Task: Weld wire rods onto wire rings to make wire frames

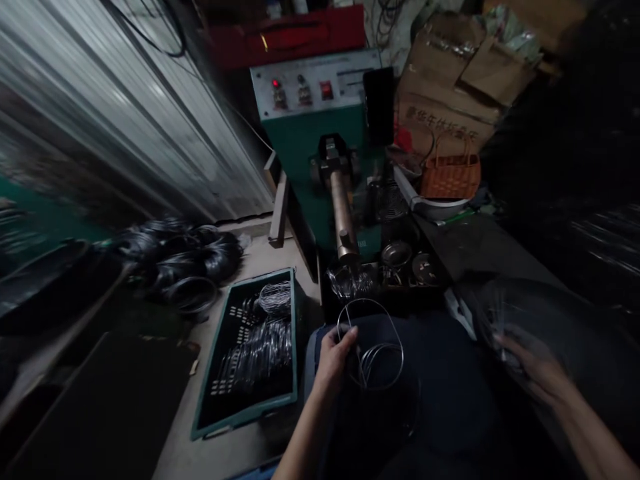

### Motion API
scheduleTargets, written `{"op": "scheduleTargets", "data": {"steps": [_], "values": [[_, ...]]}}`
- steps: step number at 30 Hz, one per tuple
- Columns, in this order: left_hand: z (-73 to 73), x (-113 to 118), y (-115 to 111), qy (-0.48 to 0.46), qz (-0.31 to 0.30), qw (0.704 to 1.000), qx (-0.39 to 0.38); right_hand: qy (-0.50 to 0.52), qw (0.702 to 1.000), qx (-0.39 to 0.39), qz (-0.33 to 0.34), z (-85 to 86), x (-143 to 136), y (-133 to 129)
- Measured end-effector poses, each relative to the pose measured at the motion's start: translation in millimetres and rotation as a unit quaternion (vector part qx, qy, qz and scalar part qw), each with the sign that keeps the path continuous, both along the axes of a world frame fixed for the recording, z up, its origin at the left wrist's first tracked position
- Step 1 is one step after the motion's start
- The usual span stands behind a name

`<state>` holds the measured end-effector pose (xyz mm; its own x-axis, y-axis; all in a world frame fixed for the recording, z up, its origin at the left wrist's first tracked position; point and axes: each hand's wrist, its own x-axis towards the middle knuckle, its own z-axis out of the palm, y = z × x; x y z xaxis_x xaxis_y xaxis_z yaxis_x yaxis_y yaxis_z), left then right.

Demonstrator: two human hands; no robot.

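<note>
My left hand [336, 357] is closed, thumb and fingers pinching a thin metal wire ring [401, 353] above my lap. Some loose curved wires [375, 360] show inside the ring's outline; whether they are joined to it I cannot tell. Off to the right, my right hand [537, 373] reaches down beside a dark, blurred heap [565, 327]. Motion smears its fingers, and a faint shiny patch is at their tips. Beyond the left hand, a green machine [300, 153] carries a long metal rod [343, 213] pointing towards me. Shiny wire pieces [345, 283] lie below the rod's end.
Left of my legs stands a green crate [295, 333] with bundled wire parts. Dark wire coils [190, 263] are piled behind it. A dark tray under the rod contains round metal pieces [397, 253]. At the back right are a wicker basket [450, 177] and a cardboard box [445, 87].
</note>
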<state>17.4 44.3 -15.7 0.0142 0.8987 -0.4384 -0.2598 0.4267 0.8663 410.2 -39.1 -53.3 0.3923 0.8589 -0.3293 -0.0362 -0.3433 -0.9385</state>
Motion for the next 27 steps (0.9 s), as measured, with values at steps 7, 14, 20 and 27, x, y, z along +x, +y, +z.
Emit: {"op": "scheduleTargets", "data": {"steps": [7, 14, 20, 27], "values": [[6.0, -2.5, -6.7, 0.015, -0.005, 1.0, 0.017, 0.176, 0.968, 0.014, 0.179, 37.7, -104.3, 32.8], [-5.7, -23.9, -11.4, 0.016, 0.003, 0.999, 0.031, 0.162, 0.952, 0.022, 0.259, 64.7, -150.2, 35.8], [-2.5, -23.8, -10.1, 0.019, -0.01, 1.0, 0.02, 0.08, 0.93, 0.095, 0.346, 80.1, -156.9, 36.5], [1.7, -21.1, -10.3, 0.005, -0.025, 1.0, 0.001, -0.296, 0.713, 0.285, 0.569, 86.1, -163.0, 49.1]]}}
